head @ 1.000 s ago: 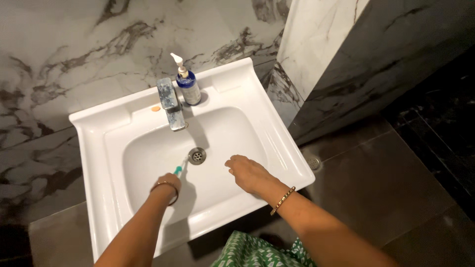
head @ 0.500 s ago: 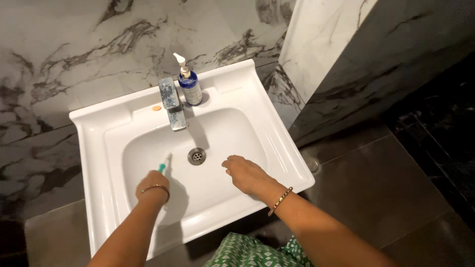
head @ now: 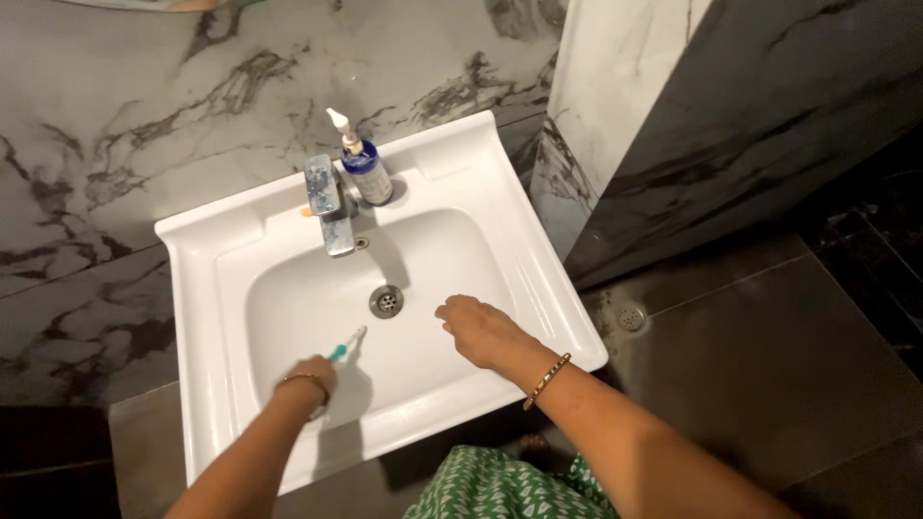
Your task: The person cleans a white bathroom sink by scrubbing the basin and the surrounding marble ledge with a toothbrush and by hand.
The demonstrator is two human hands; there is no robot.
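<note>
My left hand [head: 312, 380] grips a teal and white toothbrush [head: 347, 342], its head pointing up towards the drain [head: 386, 301] inside the white sink [head: 207, 317]. My right hand [head: 478, 330] hovers over the basin's right half, fingers loosely curled and holding nothing. A bracelet [head: 546, 381] sits on the right wrist, another on the left.
A metal tap [head: 329, 204] stands at the sink's back rim, with a blue pump bottle [head: 363, 165] beside it on the right. Marble wall behind, a dark tiled floor with a floor drain [head: 630, 317] to the right.
My left hand with the toothbrush has shifted back and forth inside the basin, now lower and slightly right. My right hand has stayed over the basin's right half.
</note>
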